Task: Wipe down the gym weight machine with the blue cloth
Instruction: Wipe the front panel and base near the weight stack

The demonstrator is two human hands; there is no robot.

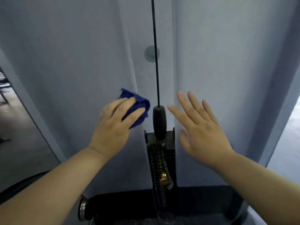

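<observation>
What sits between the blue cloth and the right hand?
In the head view, the black cable and its black end sleeve hang there, in the gap between the grey panels, with the blue cloth on one side and the right hand on the other.

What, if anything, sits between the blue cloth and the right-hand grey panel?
The black cable and its black sleeve hang in the central gap between them. The left hand holds the blue cloth on the left panel; nothing visible blocks it there.
</observation>
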